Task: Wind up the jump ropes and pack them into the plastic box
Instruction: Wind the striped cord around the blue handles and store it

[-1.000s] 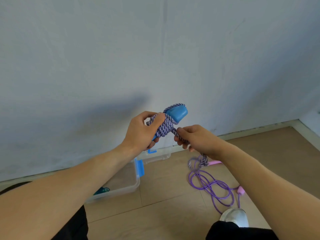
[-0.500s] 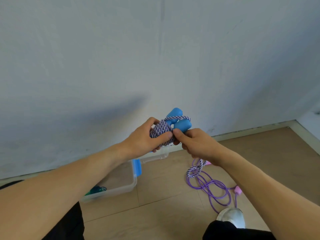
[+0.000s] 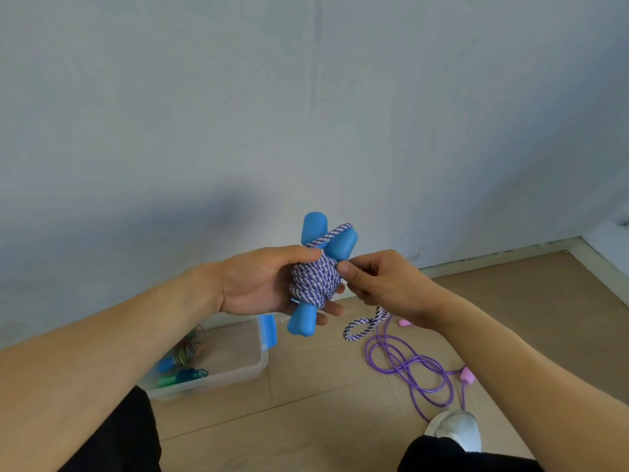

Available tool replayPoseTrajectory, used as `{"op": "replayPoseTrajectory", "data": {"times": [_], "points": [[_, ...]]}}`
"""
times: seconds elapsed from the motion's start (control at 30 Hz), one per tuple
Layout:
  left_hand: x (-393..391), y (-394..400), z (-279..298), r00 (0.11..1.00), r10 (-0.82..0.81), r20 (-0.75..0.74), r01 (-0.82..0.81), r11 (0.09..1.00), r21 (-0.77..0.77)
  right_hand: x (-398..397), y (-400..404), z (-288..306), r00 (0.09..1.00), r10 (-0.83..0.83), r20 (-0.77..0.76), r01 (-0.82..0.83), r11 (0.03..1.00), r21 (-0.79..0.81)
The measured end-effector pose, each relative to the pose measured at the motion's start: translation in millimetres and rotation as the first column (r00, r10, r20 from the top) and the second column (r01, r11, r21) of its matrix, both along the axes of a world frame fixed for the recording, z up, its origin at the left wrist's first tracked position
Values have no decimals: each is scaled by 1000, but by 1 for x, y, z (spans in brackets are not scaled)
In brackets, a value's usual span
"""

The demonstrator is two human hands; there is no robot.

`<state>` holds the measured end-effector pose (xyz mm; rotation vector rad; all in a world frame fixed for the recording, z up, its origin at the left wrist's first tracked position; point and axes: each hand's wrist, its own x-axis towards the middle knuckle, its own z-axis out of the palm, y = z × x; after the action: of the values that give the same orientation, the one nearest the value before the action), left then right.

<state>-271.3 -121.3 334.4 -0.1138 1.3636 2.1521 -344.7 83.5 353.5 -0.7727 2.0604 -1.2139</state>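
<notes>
Winding is nearly done: the left hand grips the blue-handled rope bundle, the right hand pinches its loose tail beside the coils. Next, probably tuck that tail, then box it.

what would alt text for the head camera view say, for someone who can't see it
A person's left hand holds a blue-handled jump rope wound into a bundle while the right hand pinches its loose tail. Below, on the wooden floor, lie a clear plastic box and an uncoiled purple jump rope.
</notes>
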Motion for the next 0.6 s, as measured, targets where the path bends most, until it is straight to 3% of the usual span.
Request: {"op": "replayPoseTrajectory", "data": {"times": [0.13,0.23,0.33,0.43,0.6], "points": [[-2,-5,-5,995,39,-90,-47,995,-89,-1,1,2,996,-86,26,85,996,15],[-4,-2,-6,986,111,-127,-144,943,-298,2,-1,1,991,-114,-74,122,985,121],[-3,9,-9,972,131,-195,-214,836,-506,10,-10,-2,995,-101,-24,104,979,176],[-2,21,-15,952,132,-278,-280,747,-603,15,-17,-1,976,-200,86,179,964,199],[2,33,-21,857,62,-511,-485,430,-761,21,-23,-2,953,-238,187,190,951,243]]}}
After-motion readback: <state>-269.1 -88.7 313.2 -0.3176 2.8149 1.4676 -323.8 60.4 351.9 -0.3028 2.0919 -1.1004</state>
